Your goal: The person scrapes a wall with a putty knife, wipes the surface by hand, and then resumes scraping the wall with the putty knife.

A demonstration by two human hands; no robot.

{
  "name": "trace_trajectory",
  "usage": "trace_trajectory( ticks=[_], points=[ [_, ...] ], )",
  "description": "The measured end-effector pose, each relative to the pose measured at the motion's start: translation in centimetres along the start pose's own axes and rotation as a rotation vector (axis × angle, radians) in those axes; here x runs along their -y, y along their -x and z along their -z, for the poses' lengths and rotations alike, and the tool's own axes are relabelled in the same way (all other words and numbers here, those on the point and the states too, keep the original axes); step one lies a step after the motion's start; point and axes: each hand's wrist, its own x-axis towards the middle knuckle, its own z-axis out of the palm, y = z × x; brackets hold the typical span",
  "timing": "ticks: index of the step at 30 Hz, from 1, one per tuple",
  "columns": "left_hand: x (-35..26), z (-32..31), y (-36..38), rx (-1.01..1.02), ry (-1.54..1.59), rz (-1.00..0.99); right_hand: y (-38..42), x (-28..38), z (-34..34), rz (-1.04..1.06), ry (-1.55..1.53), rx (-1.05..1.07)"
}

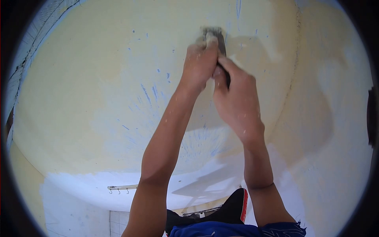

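Note:
A dark scraper (pixel 222 44) is pressed against the yellowish wall (pixel 98 59), its wide edge pointing up. My left hand (pixel 200 63) is closed over the upper part near that edge, fingers partly hidden and a little blurred. Lower down, my right hand (pixel 239 96) is wrapped round the dark handle, the thumb lying along it. Both hands and forearms carry pale specks. Around the tool the wall shows blue scratches and small blue flecks where the paint is worn.
A hook rail (pixel 123 187) is fixed to the white lower wall on the left. A wall corner runs down the right side, with a dark object (pixel 372 117) at the far right edge. Cracked edging (pixel 37 33) lines the upper left. My dark shoe (pixel 238 205) shows below.

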Motion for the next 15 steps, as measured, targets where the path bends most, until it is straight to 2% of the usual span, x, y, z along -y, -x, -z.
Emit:
trace_trajectory(
  ticks=[1, 5, 8, 10, 12, 15],
  points=[
    [-0.6, -0.2, -0.6, -0.056, -0.012, -0.045, -0.7, 0.4, 0.3, -0.002, -0.001, 0.003],
    [-1.9, -0.5, -1.4, -0.022, 0.095, -0.012, -1.7, 1.1, 0.6, -0.029, -0.03, -0.002],
    [-0.6, -0.1, 0.0, -0.047, 0.025, -0.039, -0.2, 0.3, -0.3, -0.024, 0.019, -0.006],
    [0.4, 0.2, 1.5, -0.048, -0.046, 0.01, 1.4, 0.0, -0.6, -0.001, 0.074, -0.01],
    [0.6, 0.7, 2.4, -0.033, -0.11, 0.072, 2.6, 0.0, -0.8, -0.131, -0.011, 0.069],
    [0.4, 0.9, 2.2, 0.064, 0.009, 0.08, 2.1, 0.1, -1.0, -0.078, -0.006, 0.004]
  ],
)
